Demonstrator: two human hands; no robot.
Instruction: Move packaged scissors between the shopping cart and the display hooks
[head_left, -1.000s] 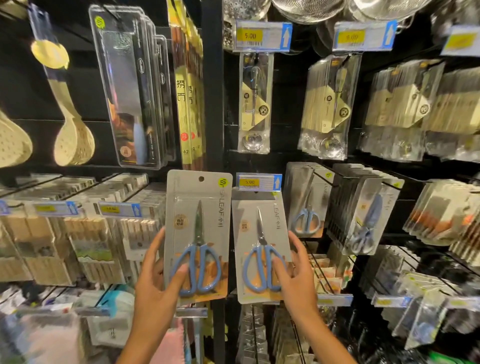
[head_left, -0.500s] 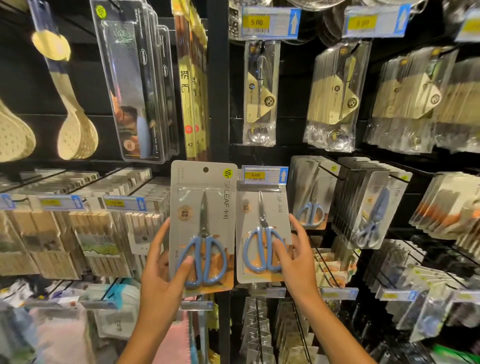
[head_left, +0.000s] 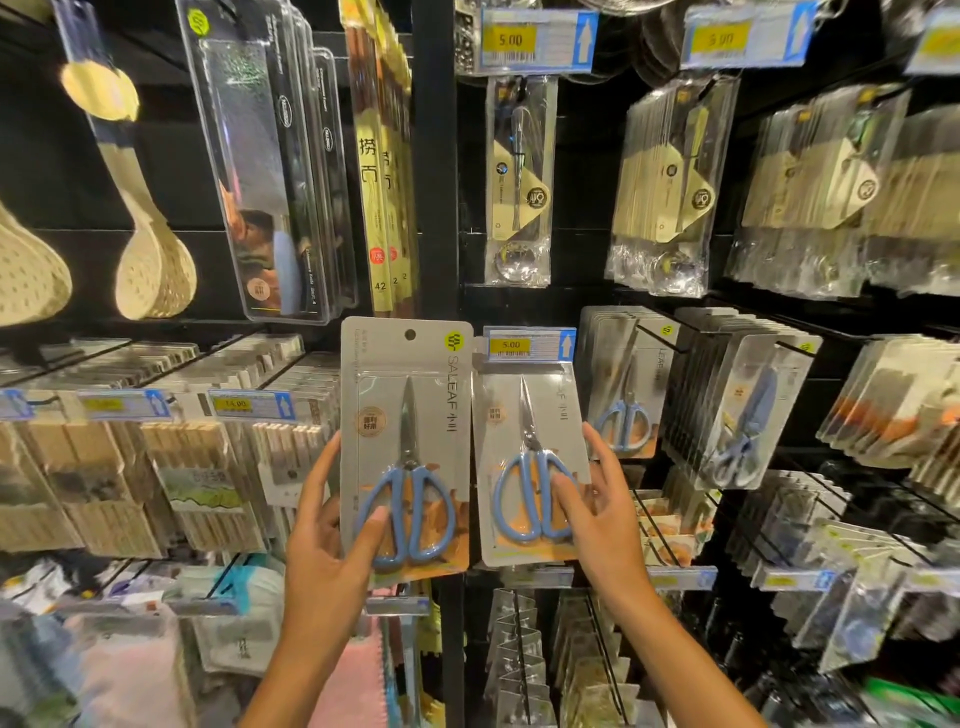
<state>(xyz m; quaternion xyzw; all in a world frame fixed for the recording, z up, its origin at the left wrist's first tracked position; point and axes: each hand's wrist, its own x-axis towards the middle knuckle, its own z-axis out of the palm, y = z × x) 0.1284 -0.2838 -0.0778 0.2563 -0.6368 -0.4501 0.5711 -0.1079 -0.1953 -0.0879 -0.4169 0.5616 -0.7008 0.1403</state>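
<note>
- The left hand (head_left: 332, 551) held one scissors pack (head_left: 406, 447) upright, its hang hole free, clear of any hook.
- The right hand (head_left: 597, 514) pinched the second pack (head_left: 530, 457), its top tucked behind the price tag (head_left: 529, 344), nearer its hook.

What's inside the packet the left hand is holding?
Blue-handled scissors sit in the left packet, blades pointing up. The left hand holds it, thumb over one handle loop. The packet's back is hidden.
</note>
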